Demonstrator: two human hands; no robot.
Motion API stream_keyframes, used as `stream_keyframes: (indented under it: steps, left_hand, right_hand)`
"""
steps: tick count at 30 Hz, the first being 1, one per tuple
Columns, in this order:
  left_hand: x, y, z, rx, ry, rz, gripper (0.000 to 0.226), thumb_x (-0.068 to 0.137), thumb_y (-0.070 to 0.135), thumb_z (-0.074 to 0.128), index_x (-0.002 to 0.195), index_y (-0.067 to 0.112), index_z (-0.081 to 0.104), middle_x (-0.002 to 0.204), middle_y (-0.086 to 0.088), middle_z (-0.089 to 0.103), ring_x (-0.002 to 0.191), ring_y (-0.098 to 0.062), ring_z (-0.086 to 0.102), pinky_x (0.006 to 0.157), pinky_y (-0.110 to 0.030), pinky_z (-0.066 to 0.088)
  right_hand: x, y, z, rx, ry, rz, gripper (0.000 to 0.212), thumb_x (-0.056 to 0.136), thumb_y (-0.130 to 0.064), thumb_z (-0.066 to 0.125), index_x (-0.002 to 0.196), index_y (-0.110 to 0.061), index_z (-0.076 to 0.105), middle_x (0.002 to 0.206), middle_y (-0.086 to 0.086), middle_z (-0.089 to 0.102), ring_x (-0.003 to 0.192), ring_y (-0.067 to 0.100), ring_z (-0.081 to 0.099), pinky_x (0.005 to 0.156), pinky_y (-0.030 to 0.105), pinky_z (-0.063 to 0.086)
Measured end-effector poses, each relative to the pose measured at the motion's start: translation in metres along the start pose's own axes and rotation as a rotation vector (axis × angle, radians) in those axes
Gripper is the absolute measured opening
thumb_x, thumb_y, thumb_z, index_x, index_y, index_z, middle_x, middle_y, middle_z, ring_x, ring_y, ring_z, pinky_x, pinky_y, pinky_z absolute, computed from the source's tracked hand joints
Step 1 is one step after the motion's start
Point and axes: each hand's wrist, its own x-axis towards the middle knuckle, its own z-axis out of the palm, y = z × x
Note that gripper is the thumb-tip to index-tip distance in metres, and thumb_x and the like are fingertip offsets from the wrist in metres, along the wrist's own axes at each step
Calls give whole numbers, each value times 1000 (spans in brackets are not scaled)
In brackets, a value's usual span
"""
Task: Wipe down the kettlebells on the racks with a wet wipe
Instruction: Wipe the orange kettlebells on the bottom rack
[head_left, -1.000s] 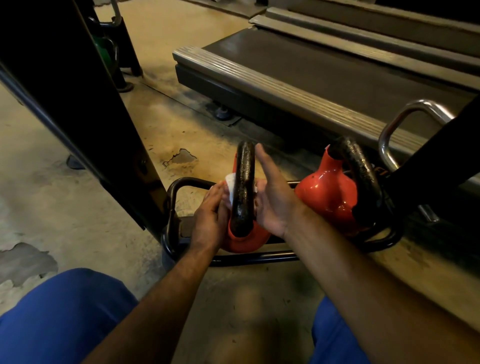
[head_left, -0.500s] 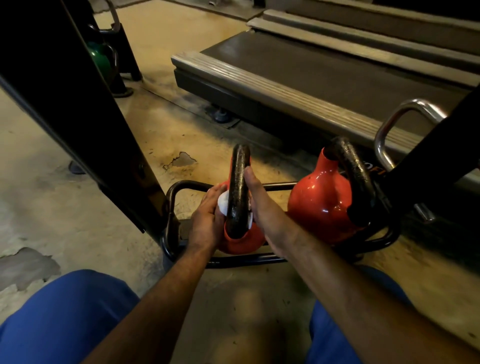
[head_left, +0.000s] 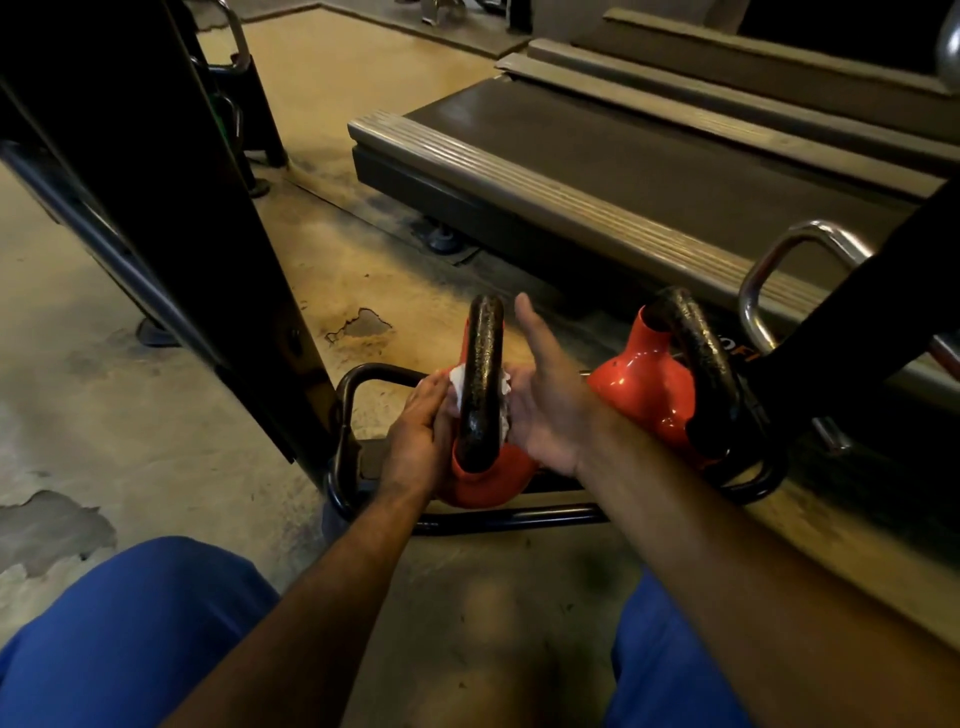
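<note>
A red kettlebell (head_left: 493, 483) with a black handle (head_left: 483, 364) sits at the left end of a low black tube rack (head_left: 509, 519). A white wet wipe (head_left: 458, 383) is wrapped around the handle and shows on both its sides. My left hand (head_left: 418, 441) presses the wipe against the handle's left side with fairly straight fingers. My right hand (head_left: 545, 400) lies flat against the right side, fingers straight and pointing up past the handle's top. A second red kettlebell (head_left: 641, 389) with a black handle stands to the right on the same rack.
A black rack upright (head_left: 171, 218) rises at the left. A treadmill deck (head_left: 623, 171) lies behind the rack. A chrome handle (head_left: 769, 275) shows at the right. My blue-clad knees (head_left: 130, 634) sit on the worn concrete floor.
Both hands slid down the handle with the wipe half a second ago and have now moved back up. My right fingers are spread straighter again.
</note>
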Motion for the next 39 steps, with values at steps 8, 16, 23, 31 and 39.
stream_keyframes:
  steps: [8, 16, 23, 31, 39]
  left_hand:
    - [2, 3, -2, 4, -6, 32, 46, 103, 48, 39, 146, 34, 46, 155, 8, 41, 141, -7, 36, 118, -36, 31]
    - [2, 13, -5, 43, -20, -1, 44, 105, 39, 41, 148, 29, 43, 158, 5, 37, 144, -6, 29, 121, -35, 25]
    - [0, 9, -3, 0, -43, -81, 55, 94, 64, 42, 142, 37, 51, 151, 3, 48, 142, -20, 41, 117, -49, 35]
    - [-1, 11, -2, -72, -73, -135, 47, 84, 65, 41, 122, 47, 63, 146, -2, 54, 138, -24, 47, 116, -50, 36]
    - [-30, 32, 2, 60, 147, -249, 47, 96, 46, 42, 138, 32, 57, 137, -1, 62, 127, -22, 56, 111, -43, 43]
  right_hand:
    - [24, -12, 13, 233, 209, -57, 106, 71, -80, 64, 142, -3, 50, 114, 15, 63, 96, 25, 63, 82, 34, 54]
    - [20, -9, 5, 203, 196, -50, 81, 81, -67, 64, 128, -2, 60, 104, 14, 70, 94, 27, 67, 91, 39, 54]
    - [6, 10, 12, 108, 172, -78, 96, 72, -71, 68, 141, -7, 53, 109, 11, 70, 95, 21, 68, 88, 35, 53]
    - [-20, 45, 15, -153, 312, -231, 37, 104, -31, 43, 106, -11, 74, 100, 6, 76, 94, 11, 68, 83, 25, 49]
    - [-19, 68, -1, -557, 467, -384, 25, 89, -13, 57, 106, -24, 74, 98, -4, 75, 97, 18, 70, 91, 44, 57]
